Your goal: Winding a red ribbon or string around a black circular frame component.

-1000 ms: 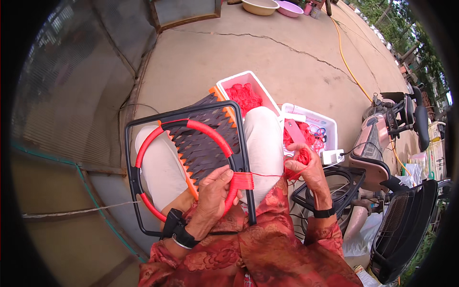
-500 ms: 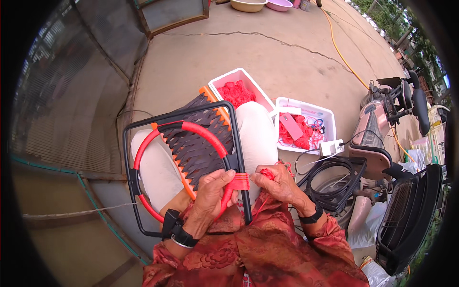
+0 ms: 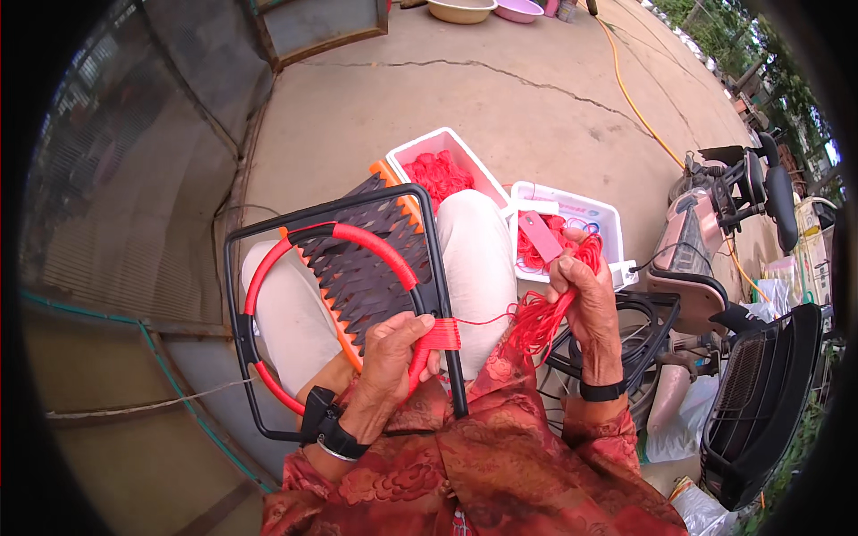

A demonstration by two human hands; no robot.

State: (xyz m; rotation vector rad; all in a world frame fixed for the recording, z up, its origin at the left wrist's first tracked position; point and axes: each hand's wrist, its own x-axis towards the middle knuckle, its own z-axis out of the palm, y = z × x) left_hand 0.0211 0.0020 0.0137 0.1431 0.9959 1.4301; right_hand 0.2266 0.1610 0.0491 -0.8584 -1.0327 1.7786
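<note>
Fingers of the left hand (image 3: 393, 353) clamp the black frame (image 3: 340, 210) on the lap; right hand (image 3: 581, 286) pinches red thread (image 3: 536, 322) beside it. Beyond the frame, cracked concrete floor (image 3: 500, 107), white boxes (image 3: 572, 210), a scooter (image 3: 724, 205).

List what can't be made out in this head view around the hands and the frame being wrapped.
- Left hand: its palm hides the red hoop beneath it.
- Black frame: the lower right end disappears behind the patterned sleeve.
- Right hand: the red thread bundle covers the fingertips; its grip is unclear.
- White boxes: the knee and hand hide part of their contents.
</note>
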